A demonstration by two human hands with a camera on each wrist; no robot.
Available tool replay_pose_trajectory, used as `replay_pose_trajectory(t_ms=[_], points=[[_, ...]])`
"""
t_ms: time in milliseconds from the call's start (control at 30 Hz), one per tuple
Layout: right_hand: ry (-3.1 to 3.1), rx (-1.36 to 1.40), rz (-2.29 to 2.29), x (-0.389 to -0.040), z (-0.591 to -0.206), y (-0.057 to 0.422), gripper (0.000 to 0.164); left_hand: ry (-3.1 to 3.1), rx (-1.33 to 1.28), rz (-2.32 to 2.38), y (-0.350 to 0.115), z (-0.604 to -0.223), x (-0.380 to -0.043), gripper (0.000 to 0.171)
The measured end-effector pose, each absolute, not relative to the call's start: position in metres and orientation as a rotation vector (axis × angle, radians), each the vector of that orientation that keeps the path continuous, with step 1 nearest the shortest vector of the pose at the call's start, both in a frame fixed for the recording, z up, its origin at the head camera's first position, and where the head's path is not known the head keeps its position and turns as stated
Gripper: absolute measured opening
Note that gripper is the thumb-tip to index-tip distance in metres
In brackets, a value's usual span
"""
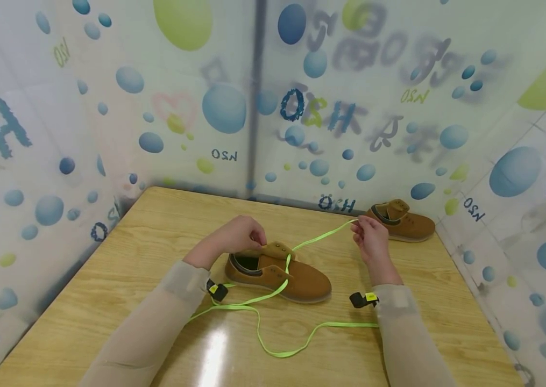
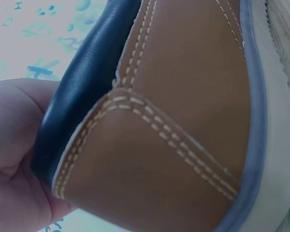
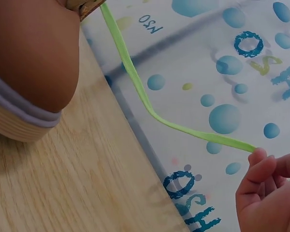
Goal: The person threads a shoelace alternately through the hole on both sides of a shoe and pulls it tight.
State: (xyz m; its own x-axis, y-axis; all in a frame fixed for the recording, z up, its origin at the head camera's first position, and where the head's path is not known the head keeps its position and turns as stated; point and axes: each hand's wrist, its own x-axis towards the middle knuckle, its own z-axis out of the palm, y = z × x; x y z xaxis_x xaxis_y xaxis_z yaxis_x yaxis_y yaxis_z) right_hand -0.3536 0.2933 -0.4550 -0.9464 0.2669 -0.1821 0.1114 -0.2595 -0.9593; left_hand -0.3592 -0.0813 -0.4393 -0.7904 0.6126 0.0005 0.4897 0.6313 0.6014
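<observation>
A brown shoe (image 1: 304, 279) sits on the table with its toe to the right; its dark collar and stitched heel (image 2: 135, 159) fill the left wrist view. My left hand (image 1: 242, 235) reaches over the heel end and pinches the far eyelet flap, fingertips hidden in the left wrist view. Between thumb and fingers of my right hand (image 1: 371, 236) is one end of a bright green shoelace (image 1: 326, 235). This length rises slackly from the shoe's eyelets, bending midway in the right wrist view. The lace's other part crosses the near flap and trails over the table in front.
At the back right corner of the wooden table (image 1: 176, 226) stands a second brown shoe (image 1: 410, 227), no lace visible in it, partly behind my right hand. Walls covered with a bubble-patterned sheet (image 1: 224, 107) close off the back and both sides.
</observation>
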Motion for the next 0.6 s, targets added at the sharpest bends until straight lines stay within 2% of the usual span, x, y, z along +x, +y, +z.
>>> replay_pose_trajectory(t_ms=[167, 367, 600], points=[[-1.903, -0.426, 2.324, -0.353, -0.455, 0.288, 0.014, 2.666, 0.894, 0.901, -0.081, -0.437, -0.357, 0.004], [-1.901, -0.373, 2.335, -0.354, -0.457, 0.282, 0.019, 2.723, 0.870, 0.933, -0.082, -0.432, -0.352, 0.015], [-1.870, -0.312, 2.331, -0.354, -0.454, 0.278, 0.013, 2.798, 0.821, 1.066, -0.083, -0.426, -0.351, 0.020]])
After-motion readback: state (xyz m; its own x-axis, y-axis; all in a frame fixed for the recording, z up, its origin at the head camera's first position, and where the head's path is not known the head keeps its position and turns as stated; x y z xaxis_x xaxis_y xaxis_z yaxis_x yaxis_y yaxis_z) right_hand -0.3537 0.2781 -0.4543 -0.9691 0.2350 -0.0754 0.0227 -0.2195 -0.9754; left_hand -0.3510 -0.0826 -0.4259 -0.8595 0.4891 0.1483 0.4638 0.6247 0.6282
